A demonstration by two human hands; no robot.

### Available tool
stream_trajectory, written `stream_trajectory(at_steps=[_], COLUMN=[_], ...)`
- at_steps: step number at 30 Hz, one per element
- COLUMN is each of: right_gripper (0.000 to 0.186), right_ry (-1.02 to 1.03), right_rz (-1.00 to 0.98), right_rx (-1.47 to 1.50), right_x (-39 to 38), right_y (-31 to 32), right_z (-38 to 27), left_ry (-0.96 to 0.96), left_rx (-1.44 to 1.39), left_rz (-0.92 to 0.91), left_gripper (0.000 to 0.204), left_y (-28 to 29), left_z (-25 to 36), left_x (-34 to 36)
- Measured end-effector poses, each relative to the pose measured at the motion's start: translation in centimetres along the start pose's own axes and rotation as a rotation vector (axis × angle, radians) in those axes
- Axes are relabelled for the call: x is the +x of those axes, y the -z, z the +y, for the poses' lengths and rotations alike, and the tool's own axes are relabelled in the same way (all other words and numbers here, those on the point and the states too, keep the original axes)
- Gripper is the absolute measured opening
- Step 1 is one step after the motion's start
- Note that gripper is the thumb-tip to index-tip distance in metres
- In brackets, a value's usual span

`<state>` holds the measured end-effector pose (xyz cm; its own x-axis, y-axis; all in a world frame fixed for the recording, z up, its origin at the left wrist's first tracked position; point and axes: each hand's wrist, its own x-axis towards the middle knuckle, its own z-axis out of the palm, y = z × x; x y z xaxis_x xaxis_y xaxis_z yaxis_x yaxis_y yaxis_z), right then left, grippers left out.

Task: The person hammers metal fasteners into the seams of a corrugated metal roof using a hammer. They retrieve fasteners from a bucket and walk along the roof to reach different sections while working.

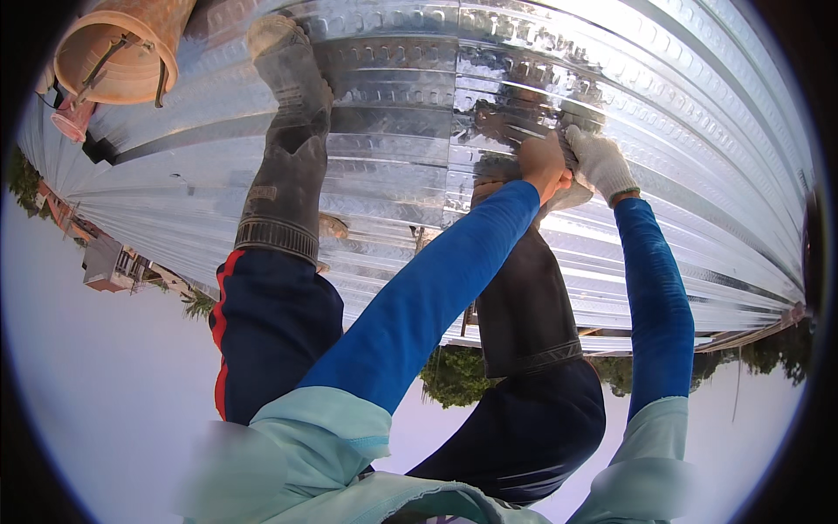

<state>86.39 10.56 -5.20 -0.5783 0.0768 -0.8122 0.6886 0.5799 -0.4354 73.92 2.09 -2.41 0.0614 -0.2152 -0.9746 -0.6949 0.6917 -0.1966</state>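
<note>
My bare left hand (540,162) is closed, reaching across to beside the foot of my right boot (524,297). My right hand (602,162), in a white knit glove, curls just to its right, touching a dark grey item between the two hands that I cannot make out. Both hands are low over shiny corrugated metal sheets (393,105). My left boot (284,175) rests on the sheets to the left. Blue sleeves cover both my forearms.
An orange bucket (113,65) with dark handled items inside lies at the upper left, beside a small pink container (70,122). The ridged metal surface curves to an edge, with trees (458,380) and a building (109,266) beyond it.
</note>
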Motion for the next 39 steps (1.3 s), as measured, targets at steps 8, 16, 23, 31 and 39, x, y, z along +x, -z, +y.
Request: stream_trajectory(at_steps=[8,16,23,31,39], right_gripper=[0.040,0.017,0.010,0.026,0.028], right_ry=[-0.555,-0.139,-0.415,-0.673,-0.666], right_rz=[-0.052,0.020,0.238,0.164,0.001], right_rx=[0.569,0.554,1.403,0.848,1.455], right_x=[-7.5,-3.5,-5.0,-6.2,-5.1], right_y=[3.7,-0.9,-3.0,1.6,-0.5], right_z=[-19.5,-28.7,-29.6,-29.0,-28.6], left_ry=[-0.012,-0.275,-0.119,0.133,-0.182], left_rx=[-0.430,1.229,1.465,-0.137,1.205], left_rz=[-0.161,-0.113,0.062,-0.374,-0.081], left_gripper=[0.023,0.012,0.061,0.024,0.062], left_y=[8.8,16.8,12.2,15.7,14.8], left_z=[-2.7,1.6,4.3,-0.1,2.1], left_x=[-1.9,2.6,-4.3,-1.5,-2.1])
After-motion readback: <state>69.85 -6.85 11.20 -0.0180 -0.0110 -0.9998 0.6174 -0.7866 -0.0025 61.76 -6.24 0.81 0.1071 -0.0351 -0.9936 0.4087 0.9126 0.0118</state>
